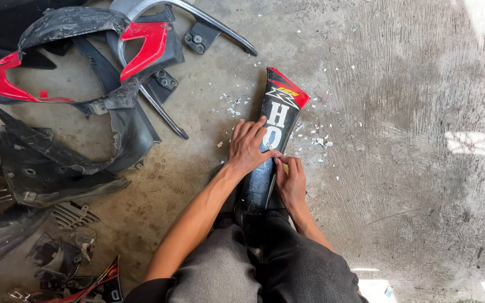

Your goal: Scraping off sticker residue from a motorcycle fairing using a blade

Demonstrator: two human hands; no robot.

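Under both hands, on the concrete floor (399, 168), lies a long black motorcycle side panel (279, 120) with a red tip and white lettering. It points away from us, and its near end is wedged between our knees. Our left hand (248, 148) presses flat on the panel, fingers spread and open, just beyond the midpoint. Our right hand (291, 182) sits immediately beside it, curled closed, thumb tip against the panel surface near the left hand's fingertips. We cannot tell whether the right hand pinches a small tool or only a strip of decal film; the contact point is too small to resolve.

White flakes (315, 137) are scattered on the floor beyond and to either side of the hands, densest to the right of the left hand's fingers. Well to the left of the left hand lies a heap of fairing parts (85, 101): black shells, red inserts and a grey grab rail.

Risks from this position, as we judge them:
- The right hand works toward the left hand's fingers; a slip could nick them.
- The panel rests on rough concrete; pressure from the left hand could scuff its underside.
- Uneven pulling could tear the film into more flakes instead of lifting it whole.
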